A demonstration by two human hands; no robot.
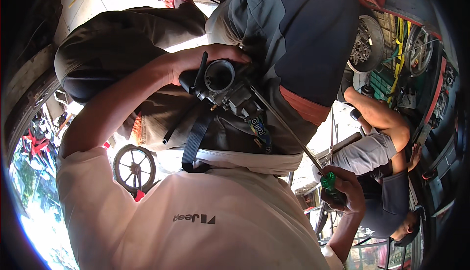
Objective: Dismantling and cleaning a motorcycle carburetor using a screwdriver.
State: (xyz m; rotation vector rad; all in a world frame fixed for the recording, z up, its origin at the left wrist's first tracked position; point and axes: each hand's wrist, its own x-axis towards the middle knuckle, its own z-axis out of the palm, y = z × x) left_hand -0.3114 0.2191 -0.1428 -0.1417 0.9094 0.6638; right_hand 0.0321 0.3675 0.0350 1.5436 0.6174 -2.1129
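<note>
My left hand (pixel 205 57) grips a black carburetor (pixel 230 94) over my lap, fingers curled round its upper side; its round open mouth faces up and a short black hose sticks out beside it. At lower right, my right hand (pixel 350 191) is closed on the green handle of a long screwdriver (pixel 286 125), whose tip lies at the carburetor's right side; whether it touches is unclear. A small blue and yellow printed item (pixel 259 133) is just below the carburetor. A dark strap (pixel 196 143) hangs beneath.
A person in dark shirt (pixel 374 206) and grey shorts sits at right. Beyond are a bowl of metal parts (pixel 364 45), a wheel rim (pixel 418 50), yellow straps and red-edged shelving (pixel 435 94). A spoked wheel (pixel 134 169) is at lower left; a foot in a pink sandal shows at top.
</note>
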